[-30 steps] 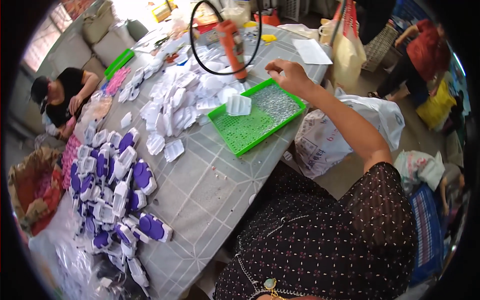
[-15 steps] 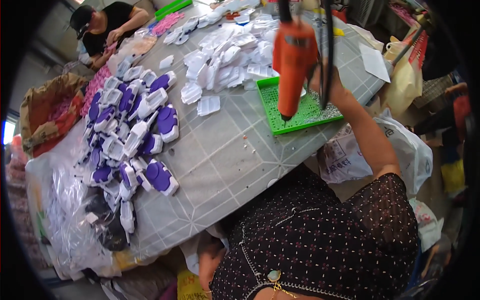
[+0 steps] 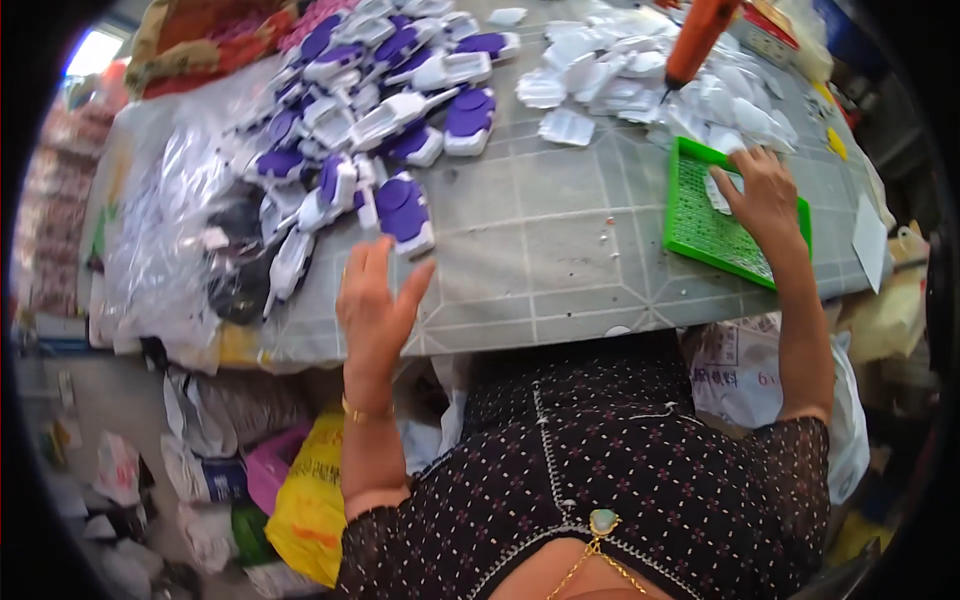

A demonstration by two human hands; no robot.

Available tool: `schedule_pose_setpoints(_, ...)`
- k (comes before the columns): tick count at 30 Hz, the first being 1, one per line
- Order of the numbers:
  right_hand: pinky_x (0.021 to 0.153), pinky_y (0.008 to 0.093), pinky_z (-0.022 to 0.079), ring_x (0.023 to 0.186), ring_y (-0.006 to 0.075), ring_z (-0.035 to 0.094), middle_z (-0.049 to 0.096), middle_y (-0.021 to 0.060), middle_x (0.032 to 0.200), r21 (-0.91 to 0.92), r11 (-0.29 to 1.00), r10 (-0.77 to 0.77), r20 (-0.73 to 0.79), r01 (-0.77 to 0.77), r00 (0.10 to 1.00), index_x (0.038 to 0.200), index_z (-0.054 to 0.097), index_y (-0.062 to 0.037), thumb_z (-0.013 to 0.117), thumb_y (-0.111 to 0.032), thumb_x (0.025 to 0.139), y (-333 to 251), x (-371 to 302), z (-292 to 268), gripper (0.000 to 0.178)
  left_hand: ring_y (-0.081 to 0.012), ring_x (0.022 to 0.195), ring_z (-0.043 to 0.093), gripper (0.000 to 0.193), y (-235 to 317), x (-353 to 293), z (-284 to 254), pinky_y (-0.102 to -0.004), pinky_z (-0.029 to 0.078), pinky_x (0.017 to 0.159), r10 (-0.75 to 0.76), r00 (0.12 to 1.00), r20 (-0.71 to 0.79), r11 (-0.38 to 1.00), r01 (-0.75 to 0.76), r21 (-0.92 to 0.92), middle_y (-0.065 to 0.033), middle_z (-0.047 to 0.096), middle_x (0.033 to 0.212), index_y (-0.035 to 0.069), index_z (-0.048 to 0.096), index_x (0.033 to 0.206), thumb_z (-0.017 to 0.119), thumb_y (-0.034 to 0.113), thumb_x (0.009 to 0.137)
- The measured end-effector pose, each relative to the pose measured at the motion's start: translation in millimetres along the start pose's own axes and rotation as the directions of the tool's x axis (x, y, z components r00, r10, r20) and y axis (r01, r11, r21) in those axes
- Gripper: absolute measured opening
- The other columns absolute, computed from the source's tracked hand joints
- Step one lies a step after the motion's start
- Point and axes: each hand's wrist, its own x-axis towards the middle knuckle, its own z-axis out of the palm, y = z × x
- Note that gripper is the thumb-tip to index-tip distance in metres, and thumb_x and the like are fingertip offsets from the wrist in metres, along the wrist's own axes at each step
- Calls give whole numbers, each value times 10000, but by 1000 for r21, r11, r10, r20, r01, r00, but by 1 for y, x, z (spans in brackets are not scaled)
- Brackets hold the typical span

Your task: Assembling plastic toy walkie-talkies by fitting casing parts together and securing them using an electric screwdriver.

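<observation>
Spreads left hand [image 3: 376,300] wide beside purple-and-white plastic case [image 3: 404,213], near front edge of grey table [image 3: 510,275]. Partly covers white plastic piece [image 3: 716,197] in green perforated tray [image 3: 720,265], right end, with right hand [image 3: 763,195]; cannot tell grip. Shows lettering on half-hidden white bag [image 3: 735,378].

The person's left hand [image 3: 375,305] hovers over the worktop [image 3: 540,250], fingers spread, right beside a purple-and-white piece [image 3: 404,205] at the edge of a jumbled heap [image 3: 330,125] of the same. Over on the other side, the right hand [image 3: 765,195] reaches over a green tray [image 3: 718,268], thumb at a white piece [image 3: 720,190]; I can't tell whether it's gripped. An orange power screwdriver [image 3: 703,38] hangs above the white parts pile [image 3: 610,60].
</observation>
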Motion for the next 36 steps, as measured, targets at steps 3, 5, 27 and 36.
schedule_pose_setpoints(3,879,464,509,1046,345,645,669,140,1062,94,996,-1,71,-6,997,1090,663,-50,747,-325,901,-10,-26,-2,344,-412,944,656,528,-3,24,21,-501,519,759,-92,996,3,985,91,148,-198,616,1104,5,628,1132,783,433,866)
schedule_pose_setpoints(5,879,458,511,1037,350,644,656,145,1075,163,986,20,63,-30,998,1091,648,-42,755,-289,892,-6,-33,1,335,-420,931,660,556,0,37,32,-504,526,749,-107,994,24,976,101,193,-200,602,1091,13,624,1102,769,495,865)
schedule_pose_setpoints(27,697,344,537,753,188,705,748,91,915,360,923,101,119,-137,988,1174,686,-29,663,-221,996,-20,-44,-129,263,-339,973,622,413,-8,30,61,-440,533,822,-173,937,-304,984,149,-101,-132,555,1050,42,605,1098,803,171,759)
schedule_pose_setpoints(36,752,293,523,923,170,670,683,97,1195,827,499,-102,-242,260,965,1249,670,-29,649,-71,976,-139,-49,-66,277,-341,739,692,393,21,-19,12,-324,487,528,-203,776,597,-458,463,-759,-188,714,1033,6,615,1227,598,299,965)
